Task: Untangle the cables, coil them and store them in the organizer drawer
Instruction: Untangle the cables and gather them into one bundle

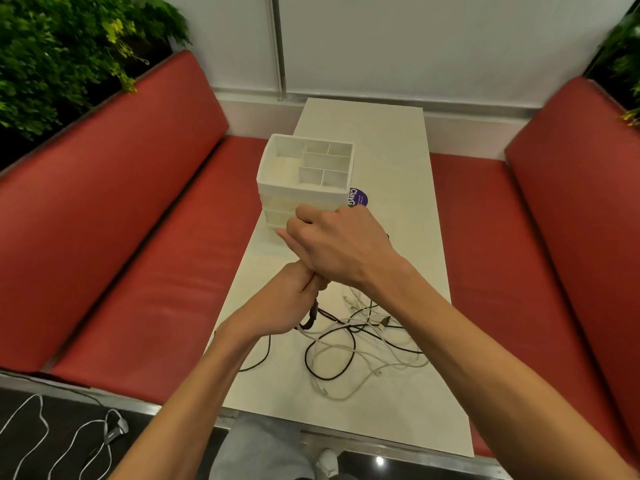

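Observation:
A tangle of black and white cables (pixel 349 341) lies on the white table (pixel 408 168) in front of me. My left hand (pixel 277 306) grips a black cable (pixel 311 317) whose end hangs down to the pile. My right hand (pixel 332 244) is held just above the left, fingers curled; what it holds is hidden. Behind the hands stands the white organizer (pixel 304 188), with open compartments on top and drawers in its front, which the hands partly hide.
Red bench seats (pixel 138 271) run along both sides of the narrow table. A purple round sticker (pixel 360 199) lies next to the organizer. White cables (pixel 41 438) lie on the dark floor at lower left. Green plants (pixel 52 46) stand behind the benches.

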The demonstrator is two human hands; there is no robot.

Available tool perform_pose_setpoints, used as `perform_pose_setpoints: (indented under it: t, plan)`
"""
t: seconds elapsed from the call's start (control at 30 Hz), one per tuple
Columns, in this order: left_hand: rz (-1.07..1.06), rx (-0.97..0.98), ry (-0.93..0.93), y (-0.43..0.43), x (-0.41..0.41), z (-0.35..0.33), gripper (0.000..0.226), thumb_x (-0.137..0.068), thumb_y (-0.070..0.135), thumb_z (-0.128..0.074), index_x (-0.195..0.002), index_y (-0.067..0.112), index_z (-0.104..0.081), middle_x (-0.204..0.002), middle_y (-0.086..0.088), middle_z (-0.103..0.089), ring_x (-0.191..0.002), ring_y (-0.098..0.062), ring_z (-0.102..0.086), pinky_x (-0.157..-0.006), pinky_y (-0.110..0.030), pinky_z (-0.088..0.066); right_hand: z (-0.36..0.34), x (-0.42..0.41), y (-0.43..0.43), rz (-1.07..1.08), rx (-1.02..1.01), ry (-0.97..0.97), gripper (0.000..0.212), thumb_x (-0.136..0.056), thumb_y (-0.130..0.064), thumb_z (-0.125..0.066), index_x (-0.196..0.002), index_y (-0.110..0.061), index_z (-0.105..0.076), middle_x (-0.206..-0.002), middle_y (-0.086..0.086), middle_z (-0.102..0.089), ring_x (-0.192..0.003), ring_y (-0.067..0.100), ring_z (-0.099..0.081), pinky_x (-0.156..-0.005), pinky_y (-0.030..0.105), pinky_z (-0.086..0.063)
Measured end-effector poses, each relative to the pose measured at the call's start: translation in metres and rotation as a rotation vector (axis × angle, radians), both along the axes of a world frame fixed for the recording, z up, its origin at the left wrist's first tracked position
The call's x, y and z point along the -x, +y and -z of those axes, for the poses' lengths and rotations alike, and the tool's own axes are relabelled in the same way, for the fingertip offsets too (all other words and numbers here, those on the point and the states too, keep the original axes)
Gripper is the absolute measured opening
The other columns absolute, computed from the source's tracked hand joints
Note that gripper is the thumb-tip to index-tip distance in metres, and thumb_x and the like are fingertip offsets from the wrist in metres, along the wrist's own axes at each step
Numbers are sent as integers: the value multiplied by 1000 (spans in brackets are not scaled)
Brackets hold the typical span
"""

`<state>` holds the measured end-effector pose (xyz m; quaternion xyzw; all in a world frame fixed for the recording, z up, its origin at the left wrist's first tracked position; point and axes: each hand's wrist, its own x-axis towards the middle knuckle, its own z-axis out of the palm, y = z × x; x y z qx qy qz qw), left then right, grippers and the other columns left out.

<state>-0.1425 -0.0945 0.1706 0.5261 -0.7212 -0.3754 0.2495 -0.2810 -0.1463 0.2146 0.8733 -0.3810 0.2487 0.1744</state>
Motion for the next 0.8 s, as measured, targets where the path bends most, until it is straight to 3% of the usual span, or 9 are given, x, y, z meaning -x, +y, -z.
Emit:
perform_pose_setpoints:
  t: [0.1, 0.17, 0.27, 0.37, 0.47, 0.53, 0.63, 0.73, 0.8]
  plan:
    - [-37, 22, -2, -5, 6, 4, 42, -112, 7, -40, -74, 22, -42, -54, 14, -43, -50, -10, -36, -53, -23, -27, -2, 2, -2, 130, 13, 35, 41, -105, -37, -69, -71, -14, -66, -68, 3, -57, -37, 34, -51, -48, 28, -26]
    - [-59, 63, -22, -7, 10, 5, 33, -113, 10, -41, -81, 21, -43, -58, 8, -46, -49, -11, -41, -51, -25, -26, -8, 2, -3, 188, -74, 35, 44, -109, -42, -58, -74, -18, -66, -74, 1, -61, -50, 36, -61, -50, 31, -34]
    - [-75, 108, 7, -7, 15, 5, 12, -115, 24, -41, -120, 16, -48, -59, 0, -52, -48, -18, -45, -46, -27, -28, -19, 6, -6, 204, -422, -59, 55, -111, -58, -40, -71, -22, -50, -78, -5, -62, -71, 25, -62, -62, 37, -49]
    - [-103, 143, 54, -5, 12, 5, 36, -115, 39, -39, -149, 26, -40, -58, 2, -48, -46, -17, -39, -47, -26, -26, -28, 23, -11, 97, -742, -353, 66, -112, -64, -39, -70, -19, -60, -66, -6, -62, -62, 10, -57, -63, 35, -46]
    - [-58, 159, 160, 2, 10, 0, 17, -115, 41, -39, -131, 43, -46, -70, 1, -44, -58, -9, -37, -55, -25, -32, -33, 35, -17, -62, -1024, -725, 66, -116, -57, -34, -89, -17, -79, -88, -1, -79, -85, 16, -73, -84, 38, -52]
    - [-50, 157, 181, 2, 12, -1, 7, -115, 41, -40, -116, 44, -47, -72, 7, -45, -62, -8, -39, -59, -26, -35, -37, 32, -16, -172, -1168, -814, 67, -118, -52, -28, -106, -13, -81, -106, 2, -82, -106, 19, -76, -103, 43, -53]
    - [-32, 95, 148, -2, 15, 1, 16, -117, 28, -41, -105, 36, -47, -66, 18, -49, -59, -6, -42, -57, -23, -34, -37, 17, -2, -269, -1246, -661, 67, -120, -47, -26, -115, -13, -83, -119, -3, -82, -121, 10, -73, -117, 38, -48]
    - [-30, 41, 97, -2, 15, 6, 22, -109, 7, -43, -98, 20, -57, -75, 20, -60, -69, -4, -56, -64, -39, -43, -32, 2, 11, -157, -1012, -394, 65, -118, -51, -30, -104, -23, -86, -113, -10, -82, -114, 6, -70, -110, 37, -49]
    - [-46, 25, 120, -1, 13, 8, 36, -107, -1, -44, -91, 28, -56, -73, 22, -59, -71, 2, -57, -63, -36, -43, -30, 0, 13, -116, -940, -350, 67, -117, -53, -29, -99, -25, -87, -108, -10, -82, -109, 8, -72, -108, 40, -51]
